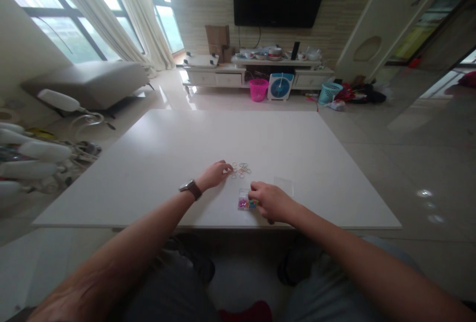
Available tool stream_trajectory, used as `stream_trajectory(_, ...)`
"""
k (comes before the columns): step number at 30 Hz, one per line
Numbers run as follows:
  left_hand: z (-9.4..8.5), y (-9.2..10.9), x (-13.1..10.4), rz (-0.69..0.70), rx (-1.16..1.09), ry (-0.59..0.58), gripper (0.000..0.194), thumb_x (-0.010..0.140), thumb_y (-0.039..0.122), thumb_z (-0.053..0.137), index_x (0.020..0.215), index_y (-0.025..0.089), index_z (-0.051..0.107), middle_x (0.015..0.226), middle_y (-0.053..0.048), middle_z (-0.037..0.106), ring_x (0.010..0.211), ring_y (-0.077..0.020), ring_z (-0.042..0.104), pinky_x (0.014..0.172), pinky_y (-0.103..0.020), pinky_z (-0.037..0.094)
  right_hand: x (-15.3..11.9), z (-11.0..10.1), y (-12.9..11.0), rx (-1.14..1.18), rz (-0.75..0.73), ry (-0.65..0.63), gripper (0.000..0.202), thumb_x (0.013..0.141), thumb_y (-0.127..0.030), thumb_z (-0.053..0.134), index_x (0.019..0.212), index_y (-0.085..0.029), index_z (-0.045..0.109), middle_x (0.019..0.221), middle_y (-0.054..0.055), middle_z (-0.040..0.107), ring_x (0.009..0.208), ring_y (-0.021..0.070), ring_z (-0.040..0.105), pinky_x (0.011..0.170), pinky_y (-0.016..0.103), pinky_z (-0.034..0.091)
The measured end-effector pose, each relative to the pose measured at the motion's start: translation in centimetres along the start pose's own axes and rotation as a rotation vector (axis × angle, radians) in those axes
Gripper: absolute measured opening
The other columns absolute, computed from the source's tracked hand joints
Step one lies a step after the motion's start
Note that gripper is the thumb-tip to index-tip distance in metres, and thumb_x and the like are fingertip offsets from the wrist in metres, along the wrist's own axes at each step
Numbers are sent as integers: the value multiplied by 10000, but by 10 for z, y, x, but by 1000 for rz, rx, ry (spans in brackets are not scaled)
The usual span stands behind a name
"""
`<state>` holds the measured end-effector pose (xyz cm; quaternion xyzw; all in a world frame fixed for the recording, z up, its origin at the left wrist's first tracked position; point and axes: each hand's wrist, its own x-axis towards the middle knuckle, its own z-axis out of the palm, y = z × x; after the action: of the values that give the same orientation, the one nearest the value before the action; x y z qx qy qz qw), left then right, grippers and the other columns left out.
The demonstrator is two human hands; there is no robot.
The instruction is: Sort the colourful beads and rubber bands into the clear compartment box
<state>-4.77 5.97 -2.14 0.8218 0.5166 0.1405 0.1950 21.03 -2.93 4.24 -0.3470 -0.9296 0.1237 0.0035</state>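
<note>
Reader: Rings (244,167), small and pale, form a loose cluster; which way do they lie from the hands?

Author: They lie on the white table (178,138), just right of the left hand (214,173) and to the far left of the right hand (273,200). The left hand is nearer: its fingertips reach the cluster's left edge.

Reader: Is there a long axis to note?

Author: None that is clear. The rings look round, and their group spreads irregularly on the far side of the clear compartment box (244,193).

Reader: And the state of the hands?

Author: The two are apart from each other. The left fingers are bent toward the tabletop; whether they pinch a ring cannot be told at this scale. The right hand is curled over the right side of the box, hiding part of it; what its fingers grip, if anything, is not shown.

Reader: What marks the near side?

Author: Pink pieces (243,204) in the box's near left compartment. A flat clear panel (284,186) lies beyond the right hand, to the right of the rings.
</note>
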Motion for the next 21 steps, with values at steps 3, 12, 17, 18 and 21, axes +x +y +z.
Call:
stream_trajectory(3, 1, 6, 2, 13, 39, -37, 240, 865, 237, 512, 974, 182, 719, 938, -71, 682, 802, -160, 629, 748, -267, 497, -3, 0, 0, -4, -4, 8, 170, 785, -97, 568, 906, -187, 644, 998, 67, 578, 883, 184, 542, 752, 271, 409)
stream_trajectory(12, 0, 5, 4, 8, 170, -140, 165, 802, 212, 546, 860, 174, 697, 855, -59, 704, 739, -162, 628, 684, -260, 472, -8, 0, -1, 3, -9, 12, 137, 801, -130, 565, 898, -184, 646, 987, 74, 581, 866, 187, 543, 730, 278, 406)
stream_trajectory(17, 3, 7, 3, 26, 245, -206, 166, 790, 158, 522, 823, 149, 684, 850, -98, 706, 749, -187, 638, 694, -280, 477, -7, 1, -3, -1, -21, 2, 114, 831, -150, 560, 898, -182, 646, 987, 74, 579, 852, 179, 542, 722, 271, 404)
stream_trajectory(18, 3, 9, 2, 25, 260, -220, 175, 796, 154, 509, 811, 143, 683, 850, -109, 706, 740, -192, 638, 689, -286, 477, -7, 1, -3, -2, -23, 3, 111, 841, -156, 554, 897, -181, 647, 984, 74, 579, 848, 177, 539, 721, 271, 402)
stream_trajectory(21, 2, 13, -1, 23, 298, -268, 192, 803, 158, 496, 773, 132, 683, 869, -132, 707, 743, -202, 641, 689, -294, 479, -7, 3, -3, -4, -26, 8, 111, 865, -180, 540, 897, -178, 646, 978, 74, 578, 842, 175, 533, 723, 274, 394)
